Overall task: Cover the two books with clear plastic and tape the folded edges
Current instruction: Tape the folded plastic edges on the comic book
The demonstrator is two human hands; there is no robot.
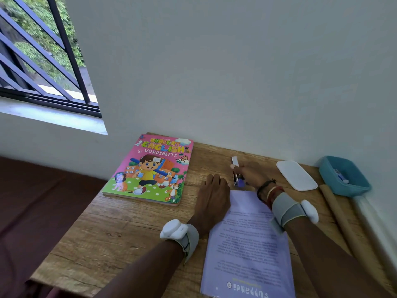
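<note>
Hands at the far end of the purple book (247, 244).
The left hand (212, 196) lies flat at its corner; the right hand (250, 174) is closed around a small silver-purple tool (235, 161). The pink workbook (150, 168) lies apart, by the wall (236, 82).

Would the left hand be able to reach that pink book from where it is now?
Probably yes. The left hand rests flat on the table, just right of the pink book, holding nothing, with only bare wood between them. The right hand is busy gripping a small tool.
</note>
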